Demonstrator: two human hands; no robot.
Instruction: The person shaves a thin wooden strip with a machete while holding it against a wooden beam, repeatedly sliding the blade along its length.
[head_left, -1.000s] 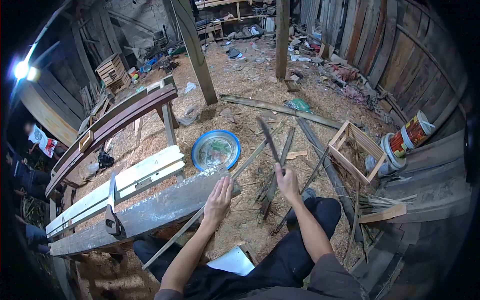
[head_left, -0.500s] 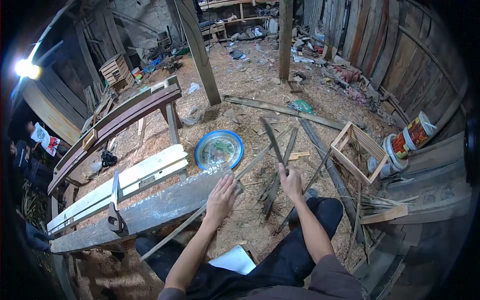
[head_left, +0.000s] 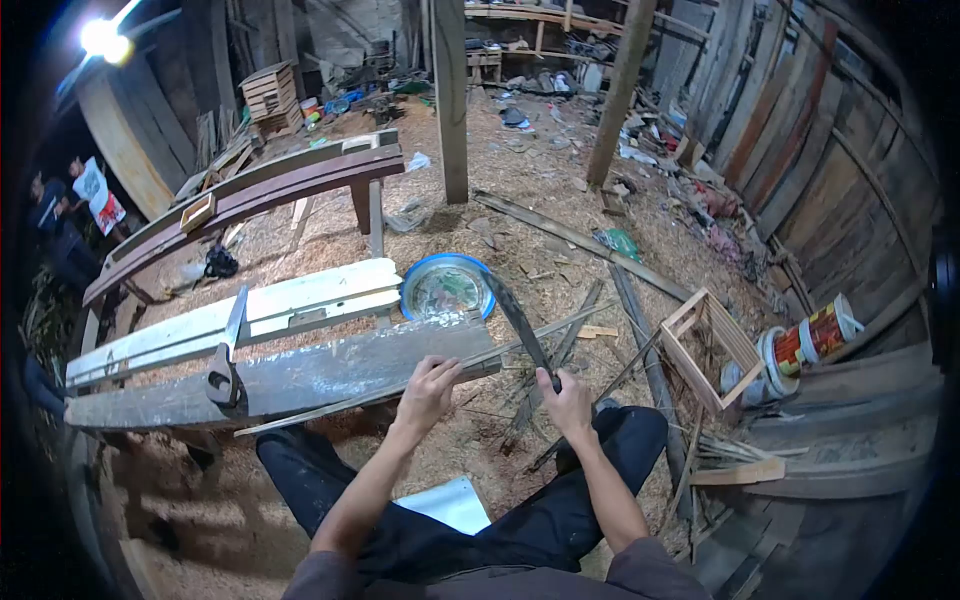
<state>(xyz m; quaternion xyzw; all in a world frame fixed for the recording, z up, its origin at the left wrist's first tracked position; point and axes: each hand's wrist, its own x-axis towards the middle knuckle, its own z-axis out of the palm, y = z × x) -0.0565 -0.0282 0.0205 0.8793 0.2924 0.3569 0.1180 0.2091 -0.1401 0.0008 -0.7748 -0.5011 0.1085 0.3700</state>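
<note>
The left hand [head_left: 425, 392] is holding a thin wood strip [head_left: 340, 403], and its fingers are bending closely over it near the right end of the table [head_left: 330, 368]. The strip is running under these fingers, with one long part extending to the left of them and another part going to the right, past the table's end. How the thumb is pressing, I cannot tell.

The right hand [head_left: 568, 402] is keeping its fingers closed around the handle of a long dark blade [head_left: 517, 325]. The blade is rising from the fist, tilting to the left, and is crossing the strip in the view, to the right of the left fingers. If blade and strip are touching, I cannot tell.

A saw [head_left: 232, 335] is lying with its handle on the table, on the left side. A blue-rimmed basin [head_left: 445, 257] is sitting behind the table's right end, and a wooden frame [head_left: 690, 372] is standing well to the right of the hands.
</note>
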